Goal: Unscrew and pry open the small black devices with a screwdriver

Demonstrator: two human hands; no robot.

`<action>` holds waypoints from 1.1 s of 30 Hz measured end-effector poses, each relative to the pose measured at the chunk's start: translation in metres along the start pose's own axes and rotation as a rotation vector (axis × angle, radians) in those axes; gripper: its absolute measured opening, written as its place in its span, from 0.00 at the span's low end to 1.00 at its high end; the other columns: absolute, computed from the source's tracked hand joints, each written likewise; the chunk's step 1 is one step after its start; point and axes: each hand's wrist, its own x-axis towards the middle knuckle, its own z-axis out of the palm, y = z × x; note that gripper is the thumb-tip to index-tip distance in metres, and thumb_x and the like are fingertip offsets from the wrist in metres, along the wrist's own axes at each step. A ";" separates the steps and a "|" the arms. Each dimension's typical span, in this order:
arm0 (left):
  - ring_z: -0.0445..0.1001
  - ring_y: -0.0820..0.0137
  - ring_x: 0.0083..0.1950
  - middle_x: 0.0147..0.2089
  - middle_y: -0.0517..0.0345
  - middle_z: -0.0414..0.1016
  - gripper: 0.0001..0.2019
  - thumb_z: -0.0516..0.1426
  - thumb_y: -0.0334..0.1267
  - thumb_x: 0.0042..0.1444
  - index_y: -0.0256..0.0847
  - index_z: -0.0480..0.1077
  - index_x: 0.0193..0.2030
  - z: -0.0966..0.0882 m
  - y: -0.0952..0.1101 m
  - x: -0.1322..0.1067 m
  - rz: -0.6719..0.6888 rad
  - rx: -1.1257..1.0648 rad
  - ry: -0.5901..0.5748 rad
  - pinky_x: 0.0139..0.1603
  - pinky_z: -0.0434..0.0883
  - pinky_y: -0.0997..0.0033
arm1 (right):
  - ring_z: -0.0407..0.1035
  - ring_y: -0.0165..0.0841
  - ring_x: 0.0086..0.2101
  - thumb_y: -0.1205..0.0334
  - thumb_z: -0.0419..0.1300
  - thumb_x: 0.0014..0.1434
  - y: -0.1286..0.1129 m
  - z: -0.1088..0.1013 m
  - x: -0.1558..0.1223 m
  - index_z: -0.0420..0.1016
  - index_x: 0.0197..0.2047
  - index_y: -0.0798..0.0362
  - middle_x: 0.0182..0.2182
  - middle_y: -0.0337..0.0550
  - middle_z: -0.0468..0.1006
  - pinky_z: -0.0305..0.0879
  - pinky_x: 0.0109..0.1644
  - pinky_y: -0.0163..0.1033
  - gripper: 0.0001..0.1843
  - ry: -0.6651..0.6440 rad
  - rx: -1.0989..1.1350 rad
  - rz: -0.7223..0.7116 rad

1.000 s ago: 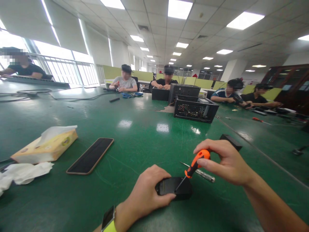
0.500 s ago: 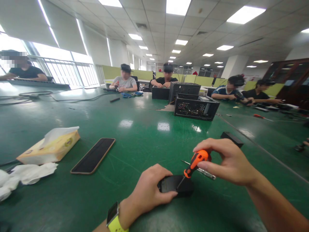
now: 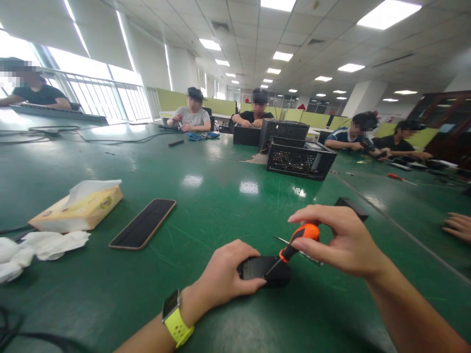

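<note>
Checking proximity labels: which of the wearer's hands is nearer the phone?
Left. The left hand, gripping the black device, is right of the phone; the right hand, holding the orange screwdriver, is farther right.

My left hand (image 3: pixel 230 270) is covering one end of the black case (image 3: pixel 278 275). The tip of the orange screwdriver (image 3: pixel 289 250) is looking too tiny for me to tell what it is touching. My right hand (image 3: pixel 338 241) is hiding some of a black block (image 3: pixel 351 206). The right edge is cutting off another person's hand (image 3: pixel 458 228). Dark cords (image 3: pixel 44 338) are looking blurry at the bottom left.
</note>
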 end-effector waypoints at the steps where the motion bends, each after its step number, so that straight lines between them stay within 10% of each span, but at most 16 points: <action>1: 0.74 0.62 0.42 0.41 0.54 0.78 0.17 0.67 0.43 0.50 0.42 0.74 0.46 0.000 0.000 0.000 0.000 0.001 -0.005 0.43 0.71 0.66 | 0.75 0.33 0.31 0.62 0.64 0.58 -0.001 0.000 0.001 0.75 0.44 0.50 0.33 0.41 0.81 0.70 0.32 0.35 0.10 -0.015 0.013 -0.010; 28: 0.75 0.62 0.42 0.41 0.54 0.78 0.16 0.66 0.43 0.51 0.42 0.75 0.45 0.000 0.002 0.001 -0.016 0.009 -0.005 0.43 0.72 0.67 | 0.73 0.30 0.31 0.63 0.63 0.60 0.000 0.002 0.001 0.73 0.51 0.49 0.36 0.40 0.80 0.68 0.34 0.33 0.15 -0.075 0.066 -0.028; 33: 0.75 0.55 0.48 0.50 0.48 0.77 0.35 0.67 0.60 0.45 0.42 0.71 0.56 -0.017 0.014 0.000 0.042 -0.023 0.039 0.49 0.74 0.57 | 0.72 0.29 0.30 0.66 0.63 0.60 0.002 0.002 0.001 0.73 0.51 0.49 0.36 0.39 0.79 0.67 0.34 0.33 0.15 -0.080 0.094 -0.022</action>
